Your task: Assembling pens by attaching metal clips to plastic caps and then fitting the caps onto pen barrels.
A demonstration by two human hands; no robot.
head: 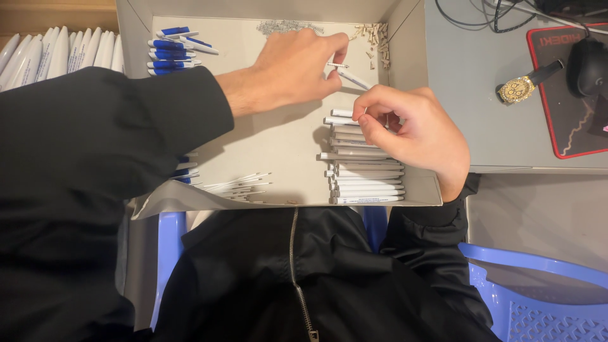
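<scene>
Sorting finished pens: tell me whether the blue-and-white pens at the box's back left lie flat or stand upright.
Flat. The blue-and-white pens lie on their sides on the cardboard box floor.

In the cardboard box (272,145), the left hand (297,66) pinches a white pen part (349,76) at 12 o'clock. The right hand (415,133) rests on a stack of white pen barrels (364,174) at 3 o'clock. Blue-and-white pens (172,49) lie at 10 o'clock.

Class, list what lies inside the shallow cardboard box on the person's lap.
Inside the cardboard box: a stack of white pen barrels, blue-and-white pens, thin refills, small springs. The left hand holds a small part. The right hand and black sleeve cover more.
</scene>
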